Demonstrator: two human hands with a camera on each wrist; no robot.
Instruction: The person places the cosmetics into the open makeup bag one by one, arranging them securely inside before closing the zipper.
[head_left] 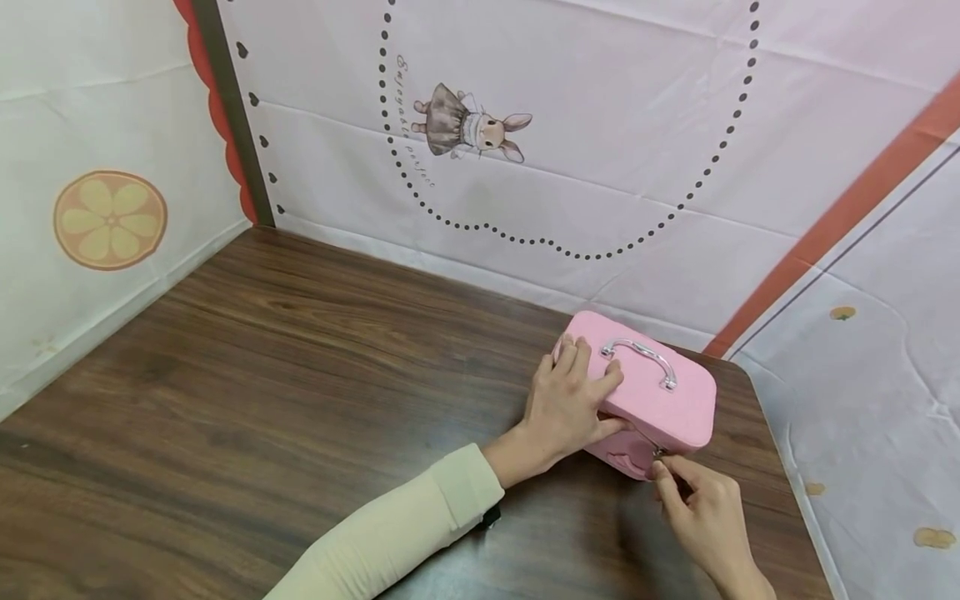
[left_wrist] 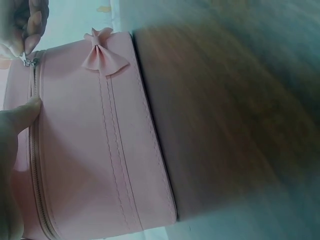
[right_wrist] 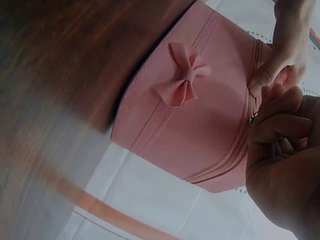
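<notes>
A pink vanity case (head_left: 667, 408) with a silver handle (head_left: 641, 354) on its lid stands upright on the table. My left hand (head_left: 566, 408) rests on its left part, fingers spread over the lid. The left thumb (left_wrist: 27, 112) presses beside the zipper (left_wrist: 34, 150) that runs round the front under the lid. At the front right corner, my right hand (head_left: 705, 508) pinches the small metal zipper pull (left_wrist: 27, 61) between thumb and curled index finger. A pink bow (right_wrist: 187, 75) decorates the front face. The pull is mostly covered by fingers in the right wrist view.
The case stands near the back right corner of the dark wooden table (head_left: 300, 400). Printed white cloth (head_left: 585, 125) hangs close behind it, and more cloth (head_left: 885, 400) borders the table on the right. A further cloth panel (head_left: 97, 317) lines the left side.
</notes>
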